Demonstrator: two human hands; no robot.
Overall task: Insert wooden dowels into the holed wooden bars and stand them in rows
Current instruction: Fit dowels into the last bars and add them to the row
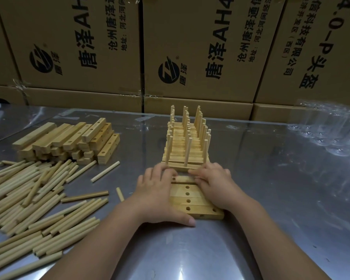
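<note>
A shiny metal table (271, 199) stands in front of a wall of brown cardboard boxes (200, 47) with black printed letters.

Near the front middle of the table lies a small group of holed bars (188, 197), flat and side by side, with the holes facing up. These bars have no dowels in them. The left hand (156, 190) lies over their left ends. Its fingers are stretched almost straight across the wood, and its thumb lies along the near edge of the nearest bar. The right hand (214, 184) rests in the same way over the right ends, with the fingers spread and pressing down. Neither hand closes around anything. The fingertips of both hands nearly meet at the farthest bar of the group.

Just behind the hands are the finished rows (186, 146), bars packed close together with dowels standing upright in three lines.

To the left, well apart, is a stack of bars (69, 140), and in front of it a wide heap of loose dowels (28, 199). On the right side lies clear plastic sheeting (331, 134).
</note>
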